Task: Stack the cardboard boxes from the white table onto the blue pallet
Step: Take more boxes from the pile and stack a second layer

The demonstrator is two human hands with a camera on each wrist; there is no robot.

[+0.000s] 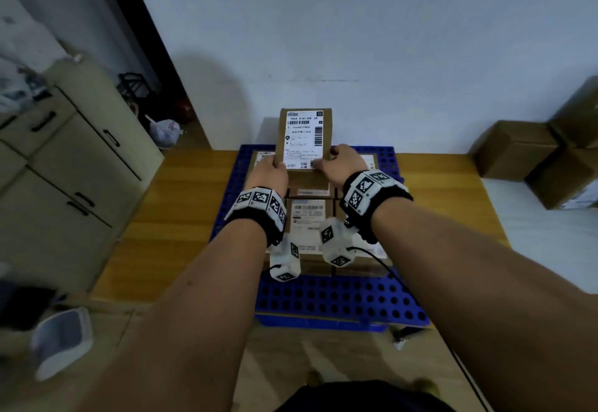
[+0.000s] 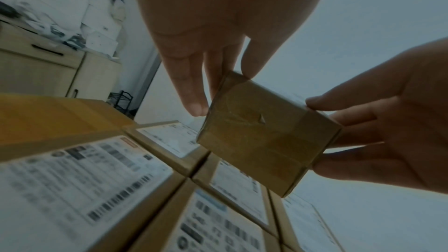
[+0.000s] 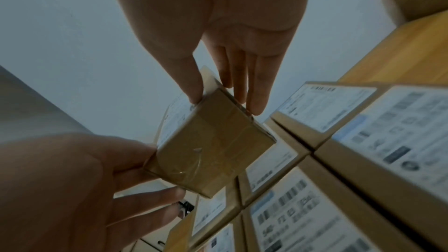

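Note:
I hold a small cardboard box with a white shipping label on top, tilted, above the boxes on the blue pallet. My left hand pinches its near left corner and my right hand pinches its near right corner. The wrist views show the taped end of the held box, with thumbs on the label side and fingers along the underside. Several labelled stacked boxes lie flat on the pallet just below it.
More cardboard boxes sit on the white table at the right. Beige cabinets stand at the left, with a plastic bag on the floor behind. The pallet lies on a wooden floor against the wall.

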